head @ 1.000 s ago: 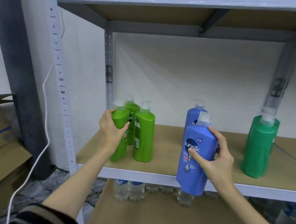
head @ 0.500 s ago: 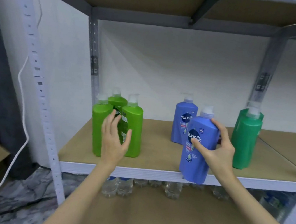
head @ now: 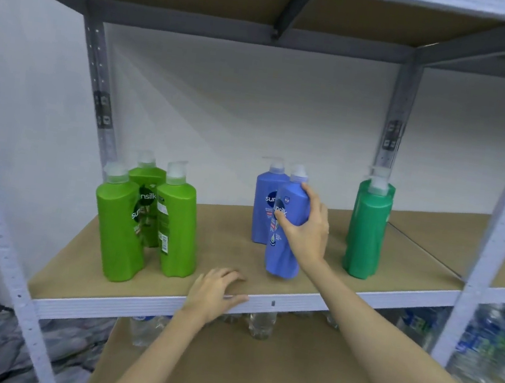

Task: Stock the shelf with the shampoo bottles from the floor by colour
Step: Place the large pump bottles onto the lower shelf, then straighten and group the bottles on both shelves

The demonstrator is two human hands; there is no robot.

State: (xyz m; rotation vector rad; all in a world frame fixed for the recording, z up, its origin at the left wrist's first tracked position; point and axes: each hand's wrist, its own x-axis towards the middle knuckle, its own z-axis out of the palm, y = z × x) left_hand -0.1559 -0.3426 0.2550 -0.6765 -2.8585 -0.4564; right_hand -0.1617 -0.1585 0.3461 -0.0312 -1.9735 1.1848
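Going left to right: three light green bottles [head: 144, 219] stood grouped on the shelf [head: 213, 306]. The left hand [head: 215, 292] lay on its front edge, fingers loosely spread, holding nothing. The right hand [head: 306, 227] was wrapped around a blue bottle [head: 286, 228], tilted and touching down just before the other blue one [head: 263, 205]. Next it probably needed straightening and letting go. Dark green bottles [head: 366, 229] stood further right.
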